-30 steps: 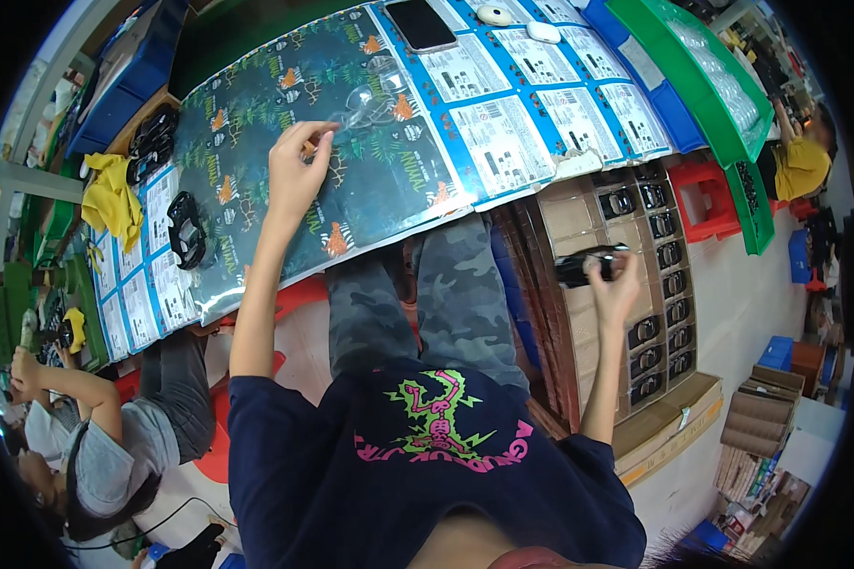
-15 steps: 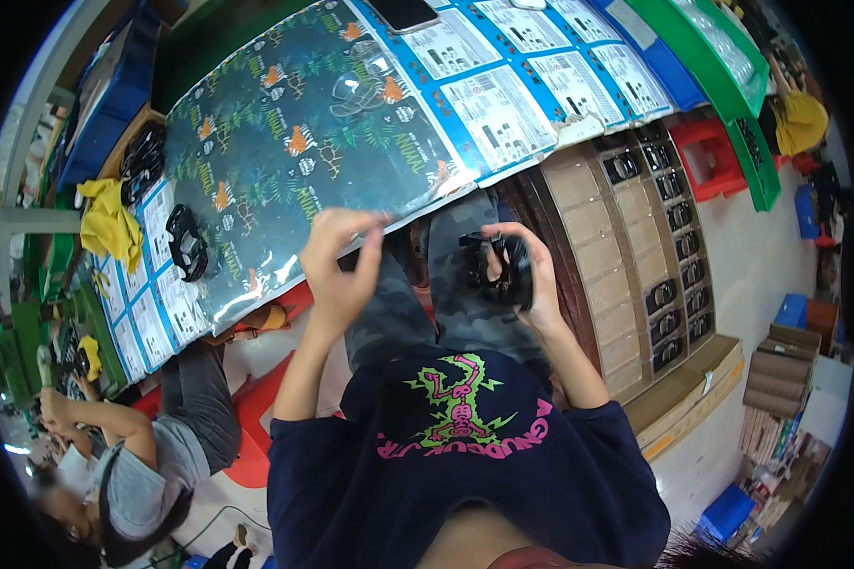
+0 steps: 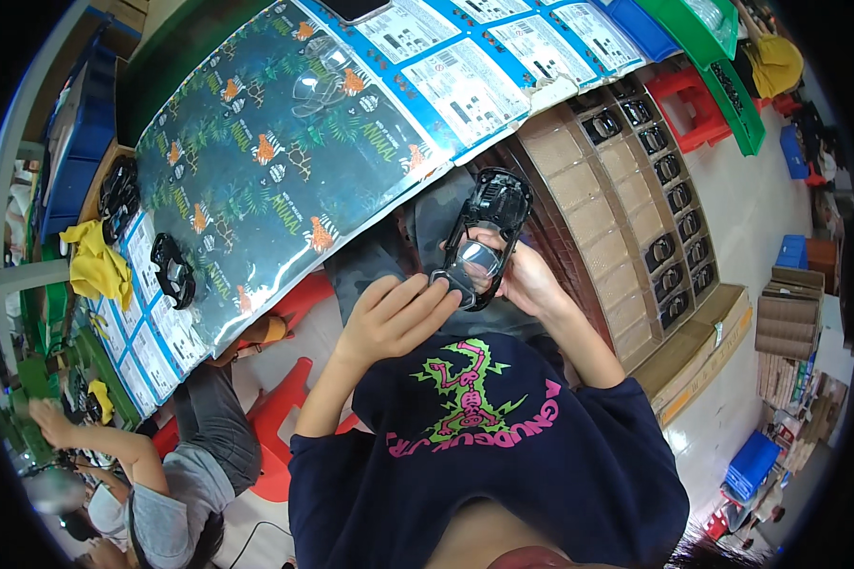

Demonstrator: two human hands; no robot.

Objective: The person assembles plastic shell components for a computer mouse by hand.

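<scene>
In front of my lap I hold a black toy car body (image 3: 503,201) with a clear window piece (image 3: 479,261) in its middle. My right hand (image 3: 529,280) grips it from the right side, some fingers reaching through its opening. My left hand (image 3: 399,318) has its fingers pressed together on the near end of the body, and the fingertips partly cover that end. Another black car body (image 3: 173,272) lies at the left end of the table. Clear plastic pieces (image 3: 321,87) rest on the table's patterned cover (image 3: 285,204).
At my right stands a brown compartment tray (image 3: 593,223) with several black car bodies (image 3: 659,251) in it. A yellow cloth (image 3: 97,264) and dark parts (image 3: 119,197) lie at the table's left end. Beyond the tray is a red stool (image 3: 688,106). A co-worker (image 3: 185,465) sits at left.
My left hand has come right and nearer to me, onto the car body. My right hand has turned the body so its length shows. The whole view has shifted slightly.
</scene>
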